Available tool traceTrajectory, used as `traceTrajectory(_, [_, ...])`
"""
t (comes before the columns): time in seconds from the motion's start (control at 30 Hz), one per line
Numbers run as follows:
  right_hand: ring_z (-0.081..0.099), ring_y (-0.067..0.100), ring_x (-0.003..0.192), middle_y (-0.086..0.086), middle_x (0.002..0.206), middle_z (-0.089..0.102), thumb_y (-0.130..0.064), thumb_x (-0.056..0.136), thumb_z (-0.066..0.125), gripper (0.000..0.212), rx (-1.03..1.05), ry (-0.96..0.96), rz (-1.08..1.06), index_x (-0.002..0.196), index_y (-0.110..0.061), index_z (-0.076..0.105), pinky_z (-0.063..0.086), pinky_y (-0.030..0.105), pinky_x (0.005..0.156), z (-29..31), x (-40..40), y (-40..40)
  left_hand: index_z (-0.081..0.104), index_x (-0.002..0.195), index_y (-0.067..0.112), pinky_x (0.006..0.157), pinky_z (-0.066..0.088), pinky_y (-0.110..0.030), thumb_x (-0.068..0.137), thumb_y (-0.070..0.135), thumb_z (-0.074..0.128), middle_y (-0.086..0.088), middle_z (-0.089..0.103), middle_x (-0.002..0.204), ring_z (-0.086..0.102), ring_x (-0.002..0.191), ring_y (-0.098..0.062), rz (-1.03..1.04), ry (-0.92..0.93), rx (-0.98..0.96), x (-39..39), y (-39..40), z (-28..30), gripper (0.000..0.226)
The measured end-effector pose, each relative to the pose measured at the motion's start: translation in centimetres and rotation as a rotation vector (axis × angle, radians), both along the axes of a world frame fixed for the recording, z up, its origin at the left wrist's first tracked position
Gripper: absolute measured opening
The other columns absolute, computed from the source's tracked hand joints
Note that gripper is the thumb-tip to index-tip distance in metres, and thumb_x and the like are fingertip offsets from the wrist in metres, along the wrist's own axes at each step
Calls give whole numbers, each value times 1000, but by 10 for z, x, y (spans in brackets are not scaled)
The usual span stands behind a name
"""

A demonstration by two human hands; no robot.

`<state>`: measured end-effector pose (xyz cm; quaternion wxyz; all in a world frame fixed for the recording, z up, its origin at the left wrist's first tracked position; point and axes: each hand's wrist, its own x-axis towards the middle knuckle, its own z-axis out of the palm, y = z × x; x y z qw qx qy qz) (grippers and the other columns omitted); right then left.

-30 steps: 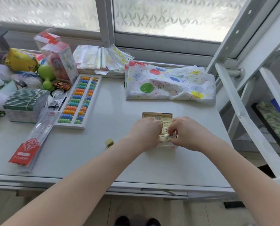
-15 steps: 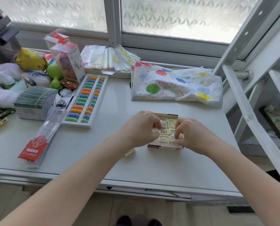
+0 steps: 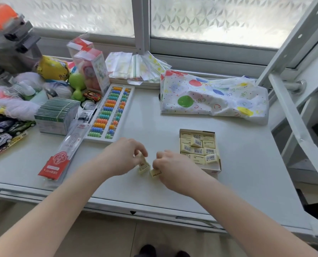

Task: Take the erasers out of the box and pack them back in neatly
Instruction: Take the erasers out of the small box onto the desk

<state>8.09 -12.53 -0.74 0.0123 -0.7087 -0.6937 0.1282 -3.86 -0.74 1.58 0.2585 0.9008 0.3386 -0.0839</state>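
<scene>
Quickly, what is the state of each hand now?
Left hand: curled grip on an eraser.
Right hand: curled grip on another eraser.

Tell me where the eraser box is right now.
The box sits open on the table, just right of the right hand, in front of the balloon-print bag.

A white table [image 3: 173,115] stands under bright frosted windows [image 3: 219,17].

Each hand [image 3: 124,156] hides most of its eraser [image 3: 144,166] (the orange object [image 3: 1,16] top left blurs).
</scene>
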Motion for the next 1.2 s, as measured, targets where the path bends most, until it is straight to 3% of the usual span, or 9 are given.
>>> traceTrajectory(0.07, [49,20,106,3,109,54,-16,90,49,22,27,93,-41,108,-13,62,46,34,84,8,6,-3,70,96,29,78,56,-29,88,23,57,7,69,88,64,80,-8,40,-126,11,2,2,5,16])
traceTrajectory(0.17, [54,19,97,0,97,58,-22,84,61,17,124,206,-216,98,-16,67,44,30,85,31,35,-15,69,88,26,72,57,-24,83,20,66,9,69,80,66,74,-6,116,-384,-119,14,-6,19,8])
traceTrajectory(0.27, [58,17,85,-3,84,63,-21,74,71,13,141,232,-411,87,-17,71,48,30,80,43,71,-35,66,86,23,69,55,-23,81,16,68,6,69,84,68,73,-10,91,-461,-267,36,-29,19,9])
traceTrajectory(0.43, [58,14,75,-4,77,61,-18,69,72,12,42,204,-482,81,-19,71,45,22,68,30,87,-53,66,91,19,79,53,-29,82,14,61,1,70,91,66,82,-13,-83,-373,-126,65,-56,-6,10])
traceTrajectory(0.6, [62,14,75,-2,81,63,-19,71,76,14,29,285,-515,85,-15,73,52,25,71,20,90,-54,68,94,21,86,47,-31,84,20,58,5,70,92,55,97,-14,-152,-311,34,68,-57,-14,14])
traceTrajectory(0.77, [63,11,72,1,87,67,-14,75,72,8,-36,372,-496,81,-19,74,55,25,70,18,93,-54,73,94,22,84,48,-31,85,22,56,5,69,97,48,98,-14,-203,-270,128,68,-55,-16,19])
traceTrajectory(0.93, [64,14,75,2,85,67,-10,76,68,11,-21,369,-491,79,-20,73,54,25,70,16,91,-53,74,89,21,83,47,-29,84,23,57,4,67,97,51,96,-13,-226,-252,134,68,-54,-13,18])
traceTrajectory(1.07, [64,14,75,1,87,66,-11,77,67,13,1,345,-465,87,-18,73,50,22,71,18,89,-52,72,92,23,81,46,-23,80,22,61,6,65,95,53,87,-7,-119,-280,91,52,-30,3,16])
traceTrajectory(1.2, [63,11,76,-6,90,65,-11,78,69,17,137,315,-464,92,-20,72,42,15,65,34,95,-54,66,100,25,77,49,-23,77,31,69,9,64,96,59,88,-7,-32,-99,24,20,-5,15,24])
